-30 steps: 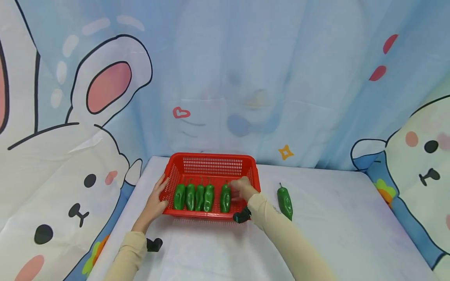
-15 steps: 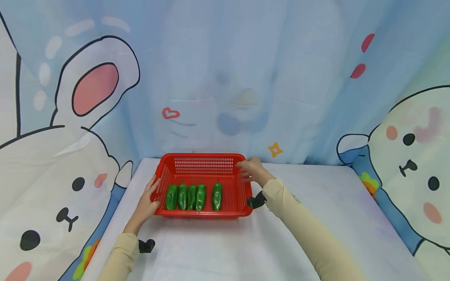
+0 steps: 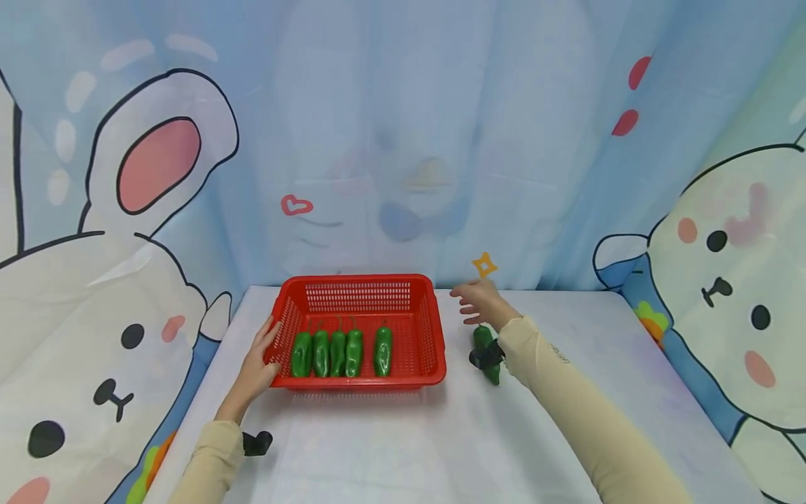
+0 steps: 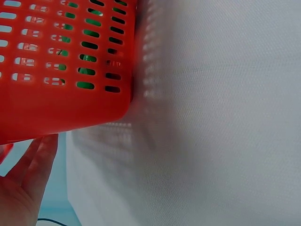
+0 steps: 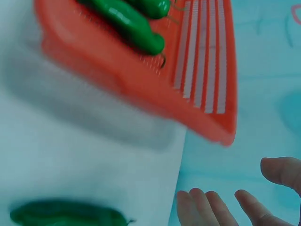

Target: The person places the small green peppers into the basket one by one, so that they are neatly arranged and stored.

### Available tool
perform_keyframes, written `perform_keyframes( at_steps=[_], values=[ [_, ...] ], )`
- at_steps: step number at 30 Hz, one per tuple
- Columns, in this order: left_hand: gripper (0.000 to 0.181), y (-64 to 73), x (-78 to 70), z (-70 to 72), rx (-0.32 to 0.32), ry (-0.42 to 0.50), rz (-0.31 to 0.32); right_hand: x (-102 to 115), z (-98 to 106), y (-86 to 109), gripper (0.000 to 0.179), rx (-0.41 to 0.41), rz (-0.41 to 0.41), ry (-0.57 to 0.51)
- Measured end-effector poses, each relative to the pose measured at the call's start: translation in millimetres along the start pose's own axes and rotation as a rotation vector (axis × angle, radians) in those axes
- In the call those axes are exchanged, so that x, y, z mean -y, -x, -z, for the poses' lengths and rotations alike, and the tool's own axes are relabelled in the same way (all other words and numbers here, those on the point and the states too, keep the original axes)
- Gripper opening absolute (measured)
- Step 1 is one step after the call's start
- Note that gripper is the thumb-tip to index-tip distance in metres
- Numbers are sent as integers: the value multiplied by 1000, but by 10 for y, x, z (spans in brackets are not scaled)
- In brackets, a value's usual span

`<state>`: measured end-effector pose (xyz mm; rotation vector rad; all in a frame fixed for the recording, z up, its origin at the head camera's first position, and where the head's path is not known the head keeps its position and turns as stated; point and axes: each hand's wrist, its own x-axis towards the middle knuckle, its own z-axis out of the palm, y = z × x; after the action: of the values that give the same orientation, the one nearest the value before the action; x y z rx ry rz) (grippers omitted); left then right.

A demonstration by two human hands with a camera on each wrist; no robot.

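Note:
In the head view, a red plastic basket [image 3: 359, 383] with slotted walls stands on the table. Several green peppers [image 3: 320, 353] lie side by side in it, and one pepper [image 3: 383, 350] lies a little apart to their right. My left hand [image 3: 254, 364] touches the basket's left end, its fingers extended along the rim. Right of the basket, my right hand [image 3: 483, 302] hovers with fingers spread and nothing in them. Just in front of it, a loose green pepper [image 3: 483, 339] lies on the table, partly covered by the black wrist camera; the right wrist view shows this pepper [image 5: 68, 214] too.
A white cloth covers the table [image 3: 352, 448]. Behind it hangs a light blue curtain [image 3: 516, 175] with cartoon prints. A black wrist camera [image 3: 257, 444] sits at my left sleeve, another [image 3: 487, 354] at the right.
My right hand has come out of the basket and moved right, over to the loose pepper. The left hand stays at the basket's left end. The head view has turned slightly right.

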<state>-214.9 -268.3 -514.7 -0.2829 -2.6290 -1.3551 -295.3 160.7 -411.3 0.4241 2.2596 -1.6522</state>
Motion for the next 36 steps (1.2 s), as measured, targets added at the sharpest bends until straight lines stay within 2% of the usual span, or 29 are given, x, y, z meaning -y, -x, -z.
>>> perform_keyframes(
  at_steps=[9, 15, 24, 36],
  values=[
    [82, 19, 31, 31, -2, 0, 11, -280, 299, -61, 57, -46, -106, 44],
    [82, 38, 63, 49, -10, -3, 6, -497, 417, -136, 62, -83, -151, 54],
    [81, 52, 38, 20, -18, 5, -2, -810, 382, -200, 64, -78, -211, 43],
    [82, 5, 51, -12, -20, 9, -17, -1105, 304, -280, 52, -105, -180, 86]
  ],
)
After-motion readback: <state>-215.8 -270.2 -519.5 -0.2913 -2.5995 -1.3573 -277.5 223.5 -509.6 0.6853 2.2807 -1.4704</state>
